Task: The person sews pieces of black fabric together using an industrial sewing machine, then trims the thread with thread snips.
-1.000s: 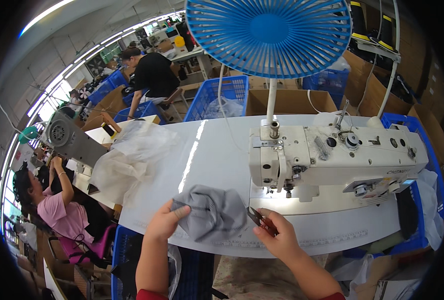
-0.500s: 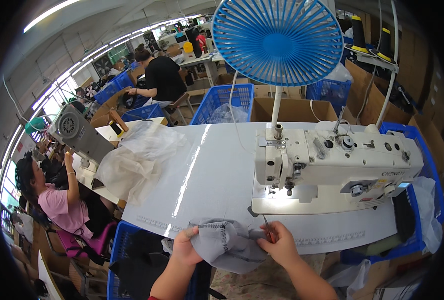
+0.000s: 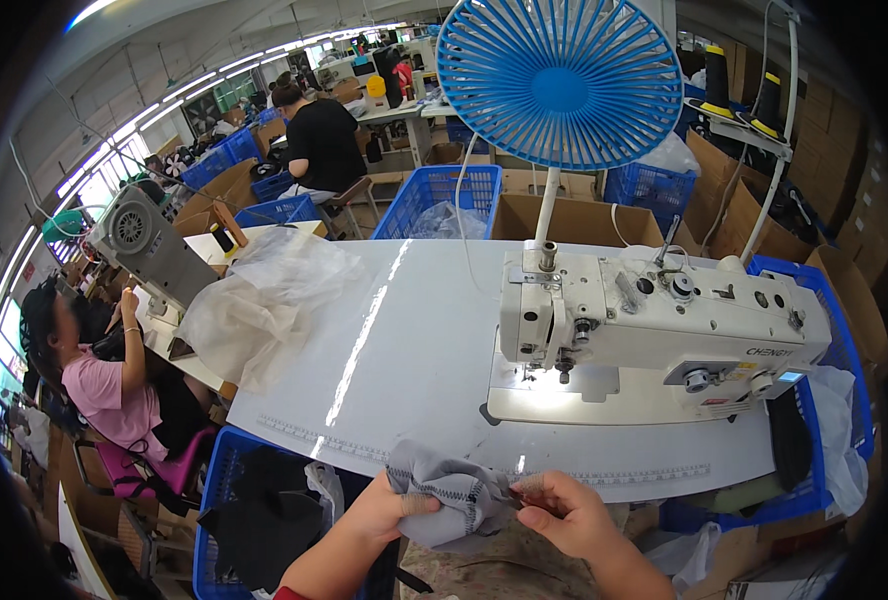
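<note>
My left hand (image 3: 388,510) is closed around a grey fabric piece (image 3: 444,492), its thumb pressed on the cloth. Dark zigzag stitching runs over the bunched, rounded piece, which is held up in front of the table's near edge. At the right side of the cloth, my right hand (image 3: 570,512) is closed on small scissors (image 3: 513,497). Their dark blades reach the fabric's edge, and my fingers hide most of the handle. Whether the blades touch a thread cannot be made out.
A white sewing machine (image 3: 664,330) stands on the white table (image 3: 404,340), behind a blue fan (image 3: 561,90). Sheer white material (image 3: 264,310) lies at the table's left. Blue crates hold dark cloth (image 3: 264,515) near left and other goods at right. Two people sit at work further left.
The scissors have tilted down from pointing up to pointing at the cloth. My left hand has turned the grey fabric and gathered it more tightly. The whole view has shifted slightly.
</note>
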Tool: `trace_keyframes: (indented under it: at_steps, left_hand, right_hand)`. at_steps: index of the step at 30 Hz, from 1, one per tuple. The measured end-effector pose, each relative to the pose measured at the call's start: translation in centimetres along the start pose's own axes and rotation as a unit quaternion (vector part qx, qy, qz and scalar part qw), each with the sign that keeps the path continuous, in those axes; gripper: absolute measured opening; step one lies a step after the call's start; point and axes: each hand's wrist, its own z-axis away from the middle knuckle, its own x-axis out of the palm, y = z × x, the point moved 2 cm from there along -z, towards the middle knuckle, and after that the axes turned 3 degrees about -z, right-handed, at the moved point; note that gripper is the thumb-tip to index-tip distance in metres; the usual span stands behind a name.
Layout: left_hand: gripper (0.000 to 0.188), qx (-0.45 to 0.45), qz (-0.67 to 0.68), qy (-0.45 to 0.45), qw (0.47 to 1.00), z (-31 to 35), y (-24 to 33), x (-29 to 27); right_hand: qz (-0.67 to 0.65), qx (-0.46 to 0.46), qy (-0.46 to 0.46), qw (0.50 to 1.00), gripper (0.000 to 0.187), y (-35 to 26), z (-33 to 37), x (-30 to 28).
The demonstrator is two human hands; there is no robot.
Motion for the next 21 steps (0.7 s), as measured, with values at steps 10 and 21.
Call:
trace_keyframes:
  at_steps: [10,21]
  left_hand:
    - [0.061,-0.034,-0.035,-0.050,0.998,-0.5,-0.7,0.1]
    - [0.070,-0.068,-0.054,-0.057,0.995,-0.9,-1.2,-0.7]
  right_hand:
    - [0.043,0.011,-0.033,0.998,0.029,-1.7,-0.1,-0.5]
    - [0.177,-0.002,-0.087,0.980,0.026,-4.0,-0.7,-1.1]
